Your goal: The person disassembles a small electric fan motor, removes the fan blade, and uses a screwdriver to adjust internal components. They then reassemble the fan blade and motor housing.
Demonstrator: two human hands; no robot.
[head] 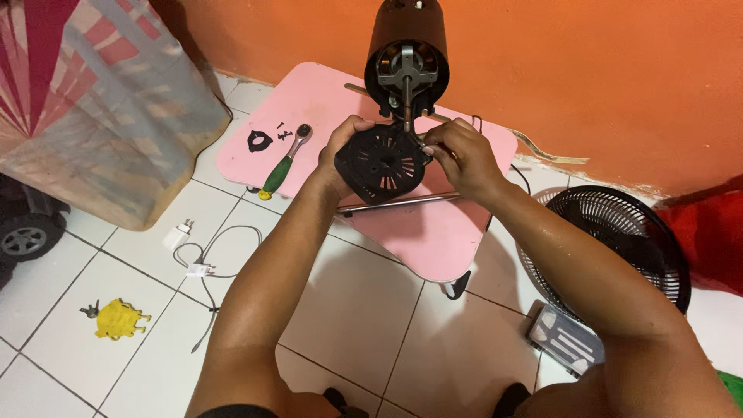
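Observation:
My left hand [344,151] grips the left edge of a round black vented motor cover [381,161] and holds it tilted above a pink board [309,101]. Fingers of my right hand [458,155] pinch at the cover's upper right rim, close to the metal shaft [407,104]. That shaft sticks out of a black fan motor housing [407,46] standing at the board's far edge, its metal front plate exposed.
A green-handled ratchet [285,161], a small black ring part [258,141] and tiny screws [283,125] lie on the board. A metal rod [402,202] crosses it. A black fan grille [619,240], a bit case [565,339], a white charger with cable [197,259] and a yellow toy [120,319] lie on the tiles.

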